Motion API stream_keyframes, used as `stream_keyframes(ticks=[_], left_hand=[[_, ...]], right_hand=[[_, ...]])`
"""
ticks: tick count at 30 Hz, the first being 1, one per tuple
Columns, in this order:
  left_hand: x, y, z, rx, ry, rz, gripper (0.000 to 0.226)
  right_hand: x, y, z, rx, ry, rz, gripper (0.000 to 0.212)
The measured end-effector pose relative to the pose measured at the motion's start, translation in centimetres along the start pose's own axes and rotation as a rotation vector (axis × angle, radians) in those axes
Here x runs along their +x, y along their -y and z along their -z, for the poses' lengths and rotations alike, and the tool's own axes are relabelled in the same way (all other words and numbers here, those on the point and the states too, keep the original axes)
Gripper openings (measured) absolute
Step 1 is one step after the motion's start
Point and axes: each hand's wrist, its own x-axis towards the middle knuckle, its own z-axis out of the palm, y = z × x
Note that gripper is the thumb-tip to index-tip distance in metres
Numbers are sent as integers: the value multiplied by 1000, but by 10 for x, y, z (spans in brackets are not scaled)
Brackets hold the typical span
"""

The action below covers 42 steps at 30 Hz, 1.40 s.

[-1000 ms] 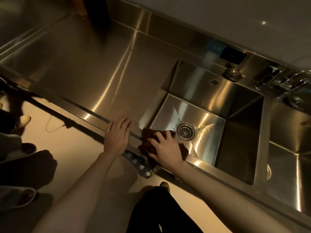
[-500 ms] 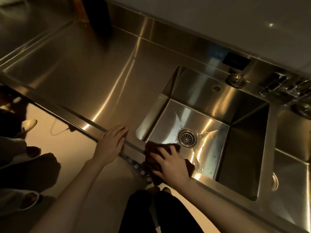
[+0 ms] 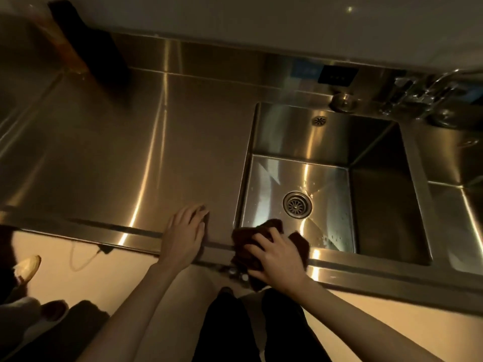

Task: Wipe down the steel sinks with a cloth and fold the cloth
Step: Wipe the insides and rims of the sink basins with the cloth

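Brown cloth [image 3: 271, 227] lies bunched over the front rim of the steel sink [image 3: 326, 137], by its front left corner. The right hand [image 3: 279, 259] is on top of it, fingers spread and pressing down. The drain [image 3: 297, 205] lies just past those fingertips. The left hand [image 3: 184, 236] rests flat on the counter [image 3: 130, 158] beside the sink, fingers close together.

Left hand [image 3: 183, 239] flat, fingers together; right hand [image 3: 277, 257] palm down, fingers spread; both arms outstretched.
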Motion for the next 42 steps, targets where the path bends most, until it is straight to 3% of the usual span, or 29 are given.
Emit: stream_keyframes(ticks=[4, 8, 17, 24, 29, 31, 42], left_hand=[[16, 12, -4, 22, 53, -56, 53], [35, 16, -2, -13, 41, -113, 53], [88, 30, 11, -104, -12, -49, 48], [129, 18, 2, -77, 25, -40, 43], [177, -9, -7, -64, 38, -50, 66], [194, -16, -11, -60, 55, -32, 65], [258, -30, -32, 128, 39, 72, 71]], right_hand=[[-54, -31, 1, -33, -50, -190, 46], [-45, -17, 5, -47, -41, -363, 44], [75, 37, -14, 4, -78, -312, 52], [164, -41, 4, -65, 8, -369, 53], [224, -113, 15, 1, 69, -293, 50], [248, -142, 20, -9, 84, -267, 50], [354, -235, 26, -119, 53, -324, 50]])
